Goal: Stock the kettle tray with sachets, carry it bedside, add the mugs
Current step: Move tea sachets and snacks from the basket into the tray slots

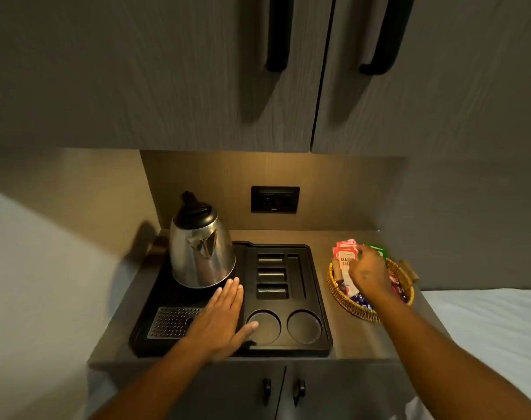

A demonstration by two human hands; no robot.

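The counter (pixel 358 338) holds a black tray (pixel 315 298) with a shiny kettle (pixel 200 253) on its left part. The tray's slots and two round cup holes are bare. A small basket (pixel 349 307) sits right of the tray, full of sachets (pixel 346 256). The left hand (pixel 222 319) lies flat and open on the tray. The right hand (pixel 370 274) reaches into the basket; I cannot tell if it grips a sachet.

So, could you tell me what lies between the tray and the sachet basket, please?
In the head view, only a bare strip of wooden counter separates the tray from the basket; nothing sits on it.
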